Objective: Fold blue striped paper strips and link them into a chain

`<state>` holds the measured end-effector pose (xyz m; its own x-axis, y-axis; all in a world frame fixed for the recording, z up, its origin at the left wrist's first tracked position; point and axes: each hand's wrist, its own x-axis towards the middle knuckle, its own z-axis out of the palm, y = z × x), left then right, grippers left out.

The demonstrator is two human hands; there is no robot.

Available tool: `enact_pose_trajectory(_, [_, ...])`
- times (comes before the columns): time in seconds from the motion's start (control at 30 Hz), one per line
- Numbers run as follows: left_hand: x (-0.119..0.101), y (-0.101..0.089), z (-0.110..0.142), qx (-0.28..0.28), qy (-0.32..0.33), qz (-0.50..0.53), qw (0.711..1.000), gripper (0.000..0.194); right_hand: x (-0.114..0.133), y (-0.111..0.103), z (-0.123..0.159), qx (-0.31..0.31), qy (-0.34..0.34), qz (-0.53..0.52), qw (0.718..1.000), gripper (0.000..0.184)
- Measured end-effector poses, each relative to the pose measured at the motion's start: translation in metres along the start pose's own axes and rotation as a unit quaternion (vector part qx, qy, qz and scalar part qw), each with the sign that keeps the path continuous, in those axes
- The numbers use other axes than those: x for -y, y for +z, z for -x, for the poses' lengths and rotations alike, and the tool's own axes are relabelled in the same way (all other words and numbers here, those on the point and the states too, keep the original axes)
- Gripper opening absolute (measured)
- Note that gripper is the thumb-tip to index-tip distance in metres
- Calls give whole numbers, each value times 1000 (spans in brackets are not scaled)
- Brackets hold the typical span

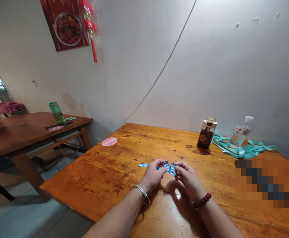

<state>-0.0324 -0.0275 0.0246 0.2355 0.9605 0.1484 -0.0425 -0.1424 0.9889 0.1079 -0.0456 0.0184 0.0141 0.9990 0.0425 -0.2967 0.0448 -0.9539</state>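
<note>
My left hand [152, 174], with a silver bangle at its wrist, pinches a small blue-and-white printed piece [166, 165] between thumb and fingers. Opposite it, my right hand [189, 178] grips a similar blue-and-white piece [173, 169]; a dark red bead bracelet is on that wrist. The two pieces are side by side just above the wooden table [124, 193], and I cannot tell whether they are joined. Another flat blue-and-white strip [143, 165] lies on the tabletop, left of my left hand.
A round pink sticker [109, 141] marks the table's left side. At the back right stand a dark-filled bottle [205, 135] and a clear water bottle [240, 132] beside turquoise ribbons [254, 150]. A pixelated patch covers the right side. Another table [32, 127] holds a green bottle [57, 113].
</note>
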Motion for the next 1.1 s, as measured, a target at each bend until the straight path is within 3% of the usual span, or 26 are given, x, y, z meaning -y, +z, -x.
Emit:
enact_pose_trajectory(0.2, [4,-1,-1,28,-44,8,999,19,4,1,-1,-46,-54,85,994,11])
enact_pose_trajectory(0.57, [2,-2,1,68,-85,67,992,28,0,2,3,31,12,49,998,20])
enact_pose_trajectory(0.9, [2,1,3,78,-85,29,993,28,4,9,5,17,-51,147,988,25])
enact_pose_trajectory(1.1, [2,0,3,70,-88,65,992,27,2,13,8,7,-18,118,993,42])
